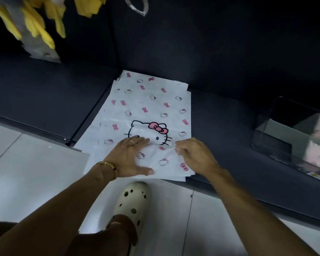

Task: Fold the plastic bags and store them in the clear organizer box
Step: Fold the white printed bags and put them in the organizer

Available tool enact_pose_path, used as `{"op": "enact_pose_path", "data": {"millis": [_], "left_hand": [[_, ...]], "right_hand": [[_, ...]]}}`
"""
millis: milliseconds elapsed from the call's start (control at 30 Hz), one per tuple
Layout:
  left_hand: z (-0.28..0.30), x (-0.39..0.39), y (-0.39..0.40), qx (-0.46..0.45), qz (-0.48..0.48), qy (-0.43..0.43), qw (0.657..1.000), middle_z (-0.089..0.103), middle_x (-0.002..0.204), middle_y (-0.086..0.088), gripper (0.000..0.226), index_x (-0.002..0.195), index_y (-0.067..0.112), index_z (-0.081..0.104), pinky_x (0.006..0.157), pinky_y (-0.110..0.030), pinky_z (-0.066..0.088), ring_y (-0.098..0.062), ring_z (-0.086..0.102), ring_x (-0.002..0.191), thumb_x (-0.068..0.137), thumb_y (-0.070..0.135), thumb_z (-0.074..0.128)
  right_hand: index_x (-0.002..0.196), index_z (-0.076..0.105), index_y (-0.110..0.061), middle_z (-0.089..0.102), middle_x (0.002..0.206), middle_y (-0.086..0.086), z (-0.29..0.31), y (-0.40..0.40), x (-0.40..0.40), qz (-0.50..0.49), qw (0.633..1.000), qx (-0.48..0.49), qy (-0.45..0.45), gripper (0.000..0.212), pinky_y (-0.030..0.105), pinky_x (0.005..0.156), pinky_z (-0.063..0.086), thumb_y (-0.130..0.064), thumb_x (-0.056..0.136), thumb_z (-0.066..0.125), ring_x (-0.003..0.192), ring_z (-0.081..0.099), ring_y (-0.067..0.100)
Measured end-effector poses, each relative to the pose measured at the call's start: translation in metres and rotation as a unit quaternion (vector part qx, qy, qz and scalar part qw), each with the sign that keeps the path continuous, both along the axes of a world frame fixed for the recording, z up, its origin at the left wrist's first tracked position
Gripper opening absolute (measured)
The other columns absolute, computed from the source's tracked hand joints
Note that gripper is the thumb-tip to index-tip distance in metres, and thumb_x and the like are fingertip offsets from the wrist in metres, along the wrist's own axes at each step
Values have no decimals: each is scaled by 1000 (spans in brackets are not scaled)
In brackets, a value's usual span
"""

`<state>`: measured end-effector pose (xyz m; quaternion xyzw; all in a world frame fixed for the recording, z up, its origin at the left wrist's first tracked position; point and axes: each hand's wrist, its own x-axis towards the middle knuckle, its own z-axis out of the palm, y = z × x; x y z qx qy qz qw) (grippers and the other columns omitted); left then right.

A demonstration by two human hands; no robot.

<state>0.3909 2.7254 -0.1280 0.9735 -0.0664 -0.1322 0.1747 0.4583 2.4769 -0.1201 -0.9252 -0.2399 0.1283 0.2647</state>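
White plastic bag (148,108) with pink bows and a big cat face lies flat on the dark tabletop (220,126), near end overhanging the front edge; more sheets' edges show underneath it, count unclear. Left hand (129,157) lies flat on the near part of the bag, fingers spread and straight, thumb out. Right hand (194,154) pinches a raised fold of the bag's near right portion, fingers curled on the plastic. Clear organizer box (292,139) sits to the right on the same tabletop, well apart from the bag, with pale pink and white folded stuff inside; contents blurry. Yellow and grey items (35,28) hang at upper left, a white loop (137,6) at top centre, both clear of the bag. Cream clog (131,202) on the pale tiled floor (26,172) just below the bag's overhang.
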Motion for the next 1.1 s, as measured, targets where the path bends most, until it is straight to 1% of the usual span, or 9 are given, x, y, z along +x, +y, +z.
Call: {"op": "enact_pose_path", "data": {"millis": [100,300,467,567,733,833,967,1033,1100], "left_hand": [[1,-3,-22,7,-49,28,998,13,158,7,113,149,37,6,118,-33,3,-10,5,144,60,81,58],[-2,1,-86,7,-155,61,986,2,159,8,120,147,41,-5,117,-36,-6,-14,-8,145,53,90,51],[-4,12,-113,16,-197,-14,980,30,152,4,68,145,30,31,117,-28,11,-17,16,144,84,43,58],[1,24,-116,-41,-145,-30,988,56,130,3,33,126,23,59,104,-27,32,-18,42,127,94,27,52],[18,46,-122,-127,-65,41,989,66,92,0,21,104,21,70,69,-22,40,-11,54,76,93,32,56],[27,57,-124,-181,-52,74,979,66,89,0,21,99,18,72,66,-18,43,-12,58,76,91,32,60],[29,55,-119,-170,-78,86,979,60,71,6,19,88,17,73,59,-18,40,-4,52,62,91,31,61],[28,49,-110,-199,-53,99,974,45,55,6,27,70,15,67,50,-18,31,-5,38,48,90,33,62],[27,43,-98,-270,11,120,955,42,56,-1,33,70,5,64,52,-23,35,-11,37,50,89,32,64]], "right_hand": [[72,65,-10,70,77,-1,19,-46,6,-94,995,26,22,28,34,70,54,-24,92,54,69,64,11],[53,53,-25,55,57,-10,19,-119,-7,-252,966,26,56,39,22,55,40,-24,92,55,60,53,11],[74,64,-15,64,80,4,7,-148,-20,-307,946,25,101,25,33,71,49,-26,95,54,79,60,25],[111,63,-22,66,112,0,13,-157,-27,-295,953,-25,68,24,37,93,48,-34,91,56,106,60,22],[144,28,-39,19,151,-21,24,-141,-50,-123,990,-59,-35,94,46,119,5,-88,65,42,145,7,10],[150,11,-40,-5,156,-18,9,-131,-48,-21,982,-184,-39,93,44,117,-15,-75,74,52,145,-18,12],[131,55,-34,40,149,-9,5,-137,-40,-50,978,-194,-59,39,38,119,5,-23,94,50,146,16,15],[102,68,-43,65,118,-8,16,-142,-38,-96,987,-101,74,30,31,103,35,-19,92,52,122,50,23],[86,68,-42,66,97,-11,30,-155,-35,-157,965,-19,207,24,28,81,46,-19,88,59,98,61,20]]}}
